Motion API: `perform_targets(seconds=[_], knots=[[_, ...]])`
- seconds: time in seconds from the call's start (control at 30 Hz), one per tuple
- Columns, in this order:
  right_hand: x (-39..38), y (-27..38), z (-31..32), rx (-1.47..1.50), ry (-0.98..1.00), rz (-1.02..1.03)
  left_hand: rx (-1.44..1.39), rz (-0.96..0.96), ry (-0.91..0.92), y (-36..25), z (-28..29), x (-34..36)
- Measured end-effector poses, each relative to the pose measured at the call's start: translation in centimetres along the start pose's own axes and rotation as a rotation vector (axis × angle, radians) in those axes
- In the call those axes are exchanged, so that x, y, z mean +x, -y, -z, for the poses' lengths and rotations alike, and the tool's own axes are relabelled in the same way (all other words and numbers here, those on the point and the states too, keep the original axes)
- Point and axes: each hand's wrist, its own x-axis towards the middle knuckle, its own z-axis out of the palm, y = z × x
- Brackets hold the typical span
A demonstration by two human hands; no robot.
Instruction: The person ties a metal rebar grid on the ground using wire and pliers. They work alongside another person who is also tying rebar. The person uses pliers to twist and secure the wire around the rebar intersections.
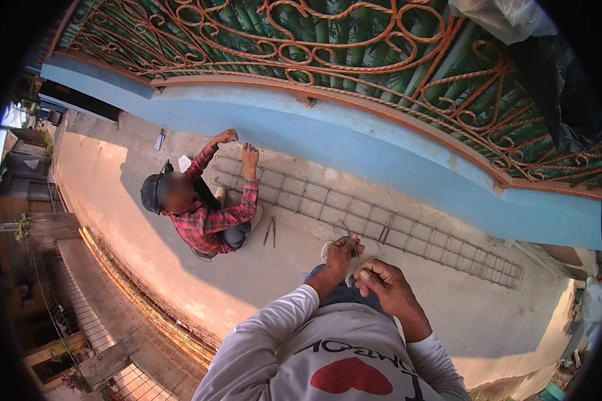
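Observation:
Thin tie wire (357, 250) runs between my hands, held in front of my body. My left hand (341, 257) is closed on it, and my right hand (381, 284) pinches it lower and to the right. Just beyond them a long steel rebar cage (448, 248) lies on the concrete ground beside the wall. A pincer tool (386, 226) with reddish handles rests on the cage above my hands. Another long-handled tool (270, 232) lies on the ground left of the cage.
A co-worker (207, 227) in a checked shirt crouches at left, both hands raised over the cage's end. A blue wall (381, 147) with an orange railing (287, 40) runs along the top. A small object (159, 142) lies near it. More long rebar (147, 294) borders the lower left.

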Motion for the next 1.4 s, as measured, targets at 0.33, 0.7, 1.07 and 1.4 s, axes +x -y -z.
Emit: perform_targets(seconds=[0.33, 0.7, 1.07, 1.4], knots=[[-14.3, 10.8, 7.2, 0.206, -0.524, 0.667, 0.24, -0.077, -0.099, 0.3, 6.2, 7.2], [-11.3, 0.8, 10.9, -0.295, -0.549, -0.417, 1.043, -0.236, -0.147, -3.4, 6.5, 12.3], [-5.4, -4.2, 7.2, -0.325, -0.419, -0.157, 0.851, 0.142, 0.394, -8.2, 2.7, 9.7], [-2.1, -6.1, 2.8, -0.367, -0.189, -0.135, -0.107, -0.047, 0.117, -8.6, -4.5, -0.8]])
